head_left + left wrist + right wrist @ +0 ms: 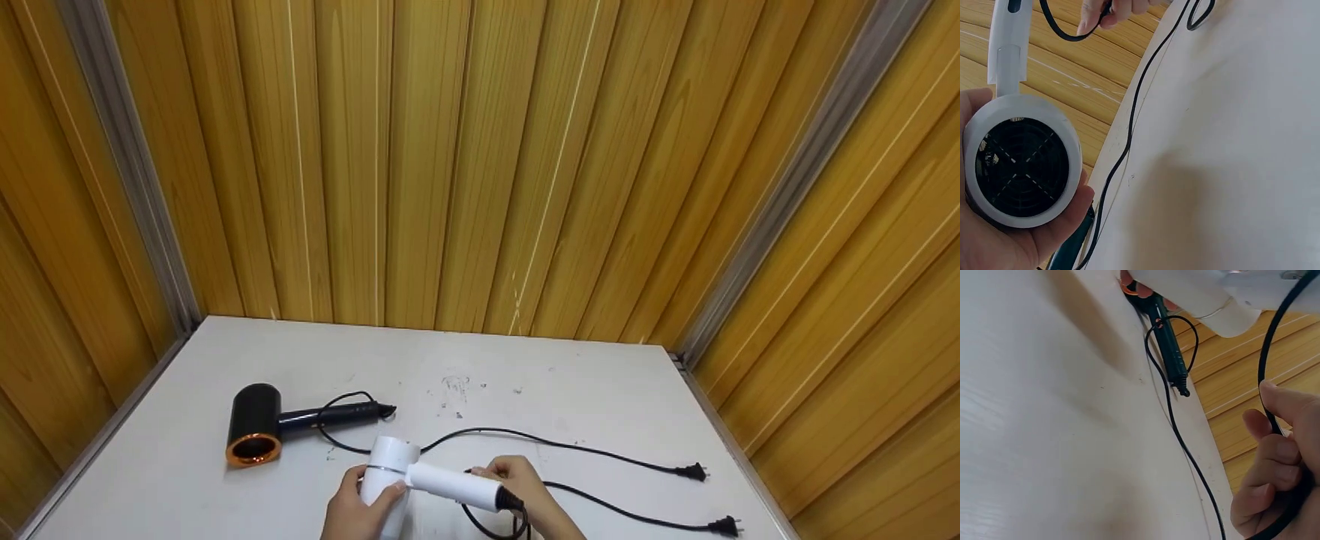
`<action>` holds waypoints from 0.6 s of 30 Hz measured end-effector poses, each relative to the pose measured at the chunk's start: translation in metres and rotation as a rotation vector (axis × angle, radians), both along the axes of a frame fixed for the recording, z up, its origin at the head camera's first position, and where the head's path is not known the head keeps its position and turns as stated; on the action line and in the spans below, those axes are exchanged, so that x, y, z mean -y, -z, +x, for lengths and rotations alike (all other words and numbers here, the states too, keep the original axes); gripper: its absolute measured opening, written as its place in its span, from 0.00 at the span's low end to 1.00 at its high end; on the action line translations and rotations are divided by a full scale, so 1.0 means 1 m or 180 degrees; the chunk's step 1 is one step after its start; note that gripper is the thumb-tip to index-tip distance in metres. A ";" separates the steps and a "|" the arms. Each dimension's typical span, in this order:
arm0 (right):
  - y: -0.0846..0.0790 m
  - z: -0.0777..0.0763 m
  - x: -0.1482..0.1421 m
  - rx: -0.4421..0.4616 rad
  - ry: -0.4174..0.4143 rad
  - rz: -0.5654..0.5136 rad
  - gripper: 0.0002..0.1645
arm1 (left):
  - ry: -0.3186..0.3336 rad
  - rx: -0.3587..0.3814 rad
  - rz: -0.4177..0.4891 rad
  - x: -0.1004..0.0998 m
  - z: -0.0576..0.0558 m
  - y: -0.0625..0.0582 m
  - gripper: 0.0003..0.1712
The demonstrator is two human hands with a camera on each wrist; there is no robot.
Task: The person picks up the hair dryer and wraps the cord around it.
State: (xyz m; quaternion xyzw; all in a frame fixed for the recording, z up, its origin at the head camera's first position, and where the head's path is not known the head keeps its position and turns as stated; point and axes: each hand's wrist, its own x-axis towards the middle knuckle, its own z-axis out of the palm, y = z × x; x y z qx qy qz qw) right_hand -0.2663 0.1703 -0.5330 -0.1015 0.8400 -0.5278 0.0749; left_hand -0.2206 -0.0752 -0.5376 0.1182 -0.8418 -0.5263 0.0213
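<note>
My left hand [358,508] grips the barrel of a white hair dryer [459,484], its handle pointing right. In the left wrist view the dryer's round, dark grille [1022,167] faces the camera, with fingers and thumb around its rim. My right hand [521,487] is beside the handle's end. In the right wrist view its curled fingers hold the dryer's black cord [1268,365], which loops up from the handle and passes through the hand. The cord's far part runs right along the table to a black plug [724,526].
A black hair dryer [255,420] with an orange ring lies at the left of the white table [600,390]. Its cord [525,433] stretches behind my hands to another plug [691,472]. Wood-patterned walls [420,165] enclose the table at the back and sides.
</note>
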 end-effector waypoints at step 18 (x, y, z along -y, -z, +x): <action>-0.064 0.034 -0.003 -0.0212 0.0018 -0.0015 0.10 | -0.0260 0.0133 -0.0438 0.010 -0.001 0.002 0.56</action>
